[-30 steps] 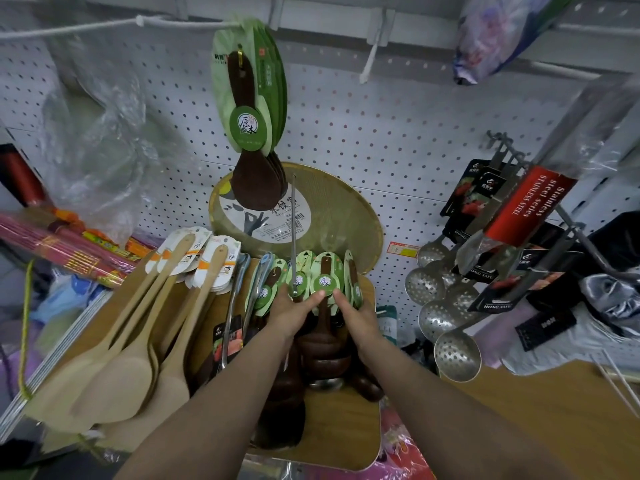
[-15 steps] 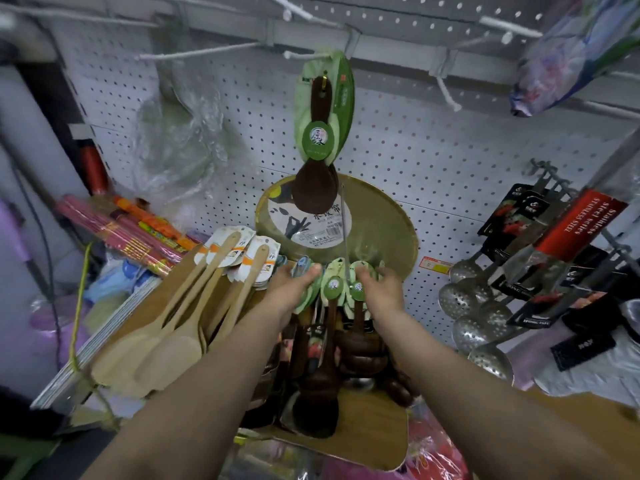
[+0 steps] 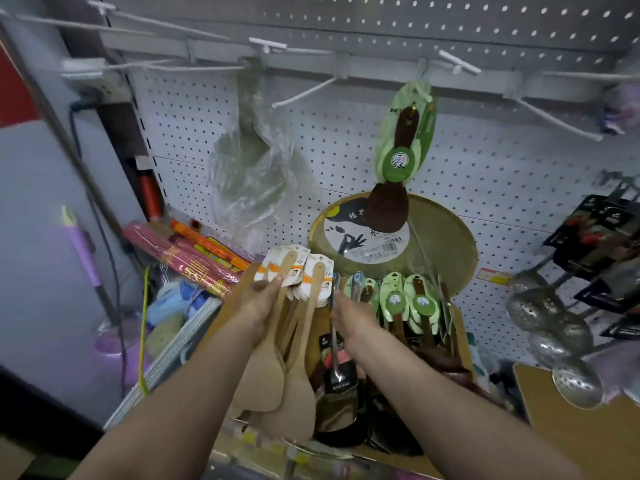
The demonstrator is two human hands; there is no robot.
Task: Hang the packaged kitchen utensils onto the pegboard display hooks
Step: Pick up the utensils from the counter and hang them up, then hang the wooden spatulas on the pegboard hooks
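Observation:
A bundle of light wooden spatulas (image 3: 294,375) with white and orange card labels lies on the goods below the pegboard (image 3: 485,150). My left hand (image 3: 261,301) grips the bundle just under the labels, thumb on top. My right hand (image 3: 349,315) reaches in beside it, between a packaged metal ladle (image 3: 335,358) and a row of dark wooden spoons on green cards (image 3: 408,299); its fingers are hidden. One green-carded dark spoon (image 3: 401,157) hangs on a white hook above. An empty white hook (image 3: 304,91) sticks out to the left of it.
A round bamboo board (image 3: 446,244) leans on the pegboard behind the spoons. Metal skimmers (image 3: 554,327) hang at the right. A clear plastic bag (image 3: 249,174) hangs at the left, above pink and orange stick packs (image 3: 194,261). A wooden board (image 3: 561,427) lies at the lower right.
Both hands have left the green-carded spoons and moved left; my left hand now grips the wooden spatulas. The view has swung left and up.

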